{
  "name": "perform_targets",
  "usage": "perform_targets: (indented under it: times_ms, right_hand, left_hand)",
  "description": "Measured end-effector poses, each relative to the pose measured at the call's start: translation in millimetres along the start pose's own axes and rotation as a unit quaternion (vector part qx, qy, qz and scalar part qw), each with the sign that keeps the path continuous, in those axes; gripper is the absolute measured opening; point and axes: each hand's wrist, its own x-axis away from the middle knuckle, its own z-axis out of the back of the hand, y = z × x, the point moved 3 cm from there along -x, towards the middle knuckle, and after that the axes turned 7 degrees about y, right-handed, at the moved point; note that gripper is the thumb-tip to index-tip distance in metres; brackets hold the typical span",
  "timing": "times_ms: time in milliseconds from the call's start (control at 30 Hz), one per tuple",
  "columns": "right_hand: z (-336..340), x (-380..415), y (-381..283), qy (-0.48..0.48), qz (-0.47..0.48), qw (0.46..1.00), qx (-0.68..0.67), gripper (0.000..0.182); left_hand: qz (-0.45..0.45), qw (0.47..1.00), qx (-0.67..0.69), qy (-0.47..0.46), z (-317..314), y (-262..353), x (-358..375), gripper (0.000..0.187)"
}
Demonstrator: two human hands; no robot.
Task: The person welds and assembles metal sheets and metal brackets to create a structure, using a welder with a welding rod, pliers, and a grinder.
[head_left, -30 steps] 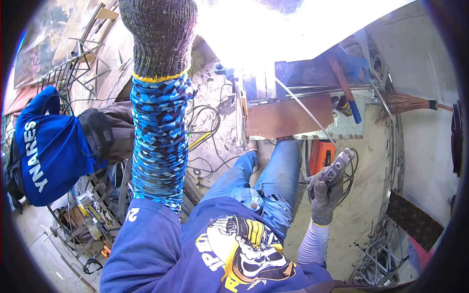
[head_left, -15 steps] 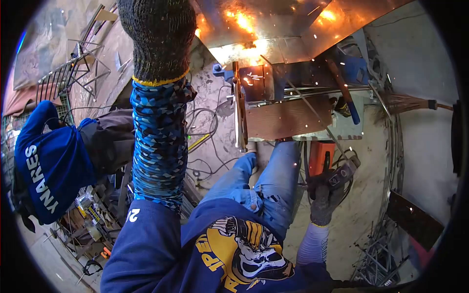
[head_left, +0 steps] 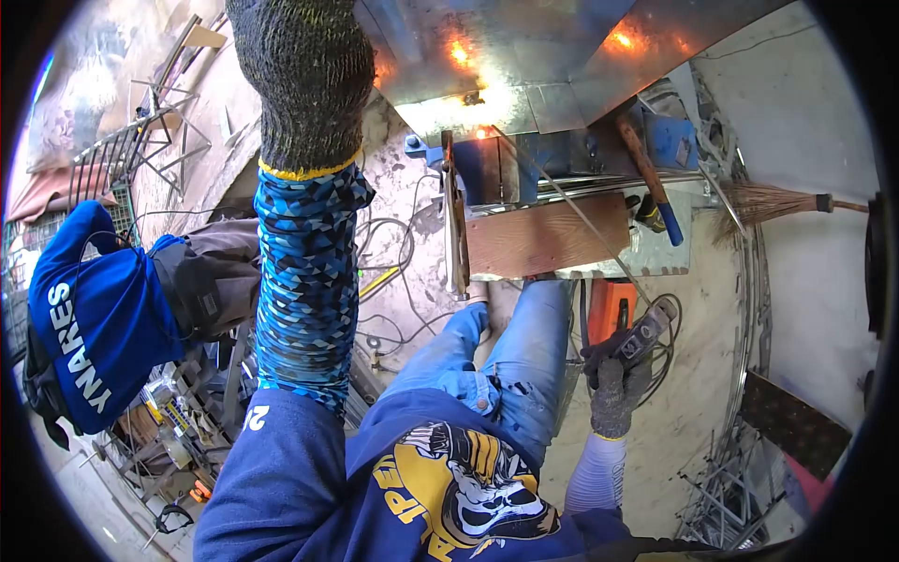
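Note:
My right hand (head_left: 618, 389), in a dark knit glove, is closed around a welding electrode holder (head_left: 644, 335). A thin welding rod (head_left: 571, 201) runs from the holder up and left toward a bright glowing spot at the lower edge of a shiny sheet metal piece (head_left: 534, 56). Raised close to the camera is my left hand (head_left: 304, 84), also gloved; its fingers lie beyond the top edge, so their pose is hidden. Below the glow, a long metal tool (head_left: 454, 220), perhaps a clamp, hangs beside blue metal parts.
A reddish-brown board (head_left: 552, 234) lies below the sheet metal, with a blue-ended wooden handle (head_left: 651, 178) nearby. An orange box (head_left: 611, 314) and cables are on the floor. A broom (head_left: 777, 201) is at right. Another person (head_left: 108, 323) bends at left among metal scraps.
The flying sparks and orange glare have died down, and the scene looks brighter. My right hand and the holder have shifted slightly down and left. My left arm is nearly unmoved.

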Motion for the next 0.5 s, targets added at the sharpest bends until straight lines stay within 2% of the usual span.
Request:
perform_targets:
  times_ms: [133,200,233,267,300,367,400,433,500]
  right_hand:
    - [1.2,1.4,-1.6,0.009,-0.015,1.0,0.013,0.038]
    - [1.7,0.8,-2.0,0.003,-0.016,0.999,0.029,0.041]
    - [2.6,0.6,-2.4,0.005,-0.018,0.999,0.029,0.041]
    - [2.8,0.1,-2.9,-0.001,-0.015,1.0,0.028,0.042]
    - [2.8,-0.2,-2.8,-0.005,-0.012,1.0,0.026,0.044]
    - [3.0,-0.4,-1.4,0.003,-0.017,1.0,0.023,0.045]
    - [3.3,0.1,0.7,0.008,-0.019,1.0,0.023,0.047]
    - [4.2,0.7,4.0,0.012,-0.025,0.999,0.021,0.047]
    - [6.3,1.8,8.9,0.022,-0.006,0.999,0.03,0.048]
  left_hand:
    - [0.042,0.996,0.072,0.017,-5.2,-7.6,4.5,0.031]
    - [-0.025,0.995,0.082,0.053,-3.4,-11.8,5.0,0.027]
    - [-0.025,0.995,0.084,0.051,-0.7,-13.8,5.3,0.027]
    - [-0.018,1.0,-0.01,0.009,0.1,-15.0,2.4,0.023]
    - [-0.012,0.994,-0.104,-0.033,-1.5,-16.0,-0.1,0.028]
    - [-0.053,0.99,-0.127,-0.03,-8.3,-12.3,-2.8,0.025]
    - [0.017,0.999,0.012,0.031,-10.4,-13.6,-3.7,0.024]
    - [0.088,0.98,0.152,0.089,-11.6,-15.2,-3.6,0.023]
    - [0.068,0.981,0.165,0.08,-8.4,-15.0,-6.7,0.026]
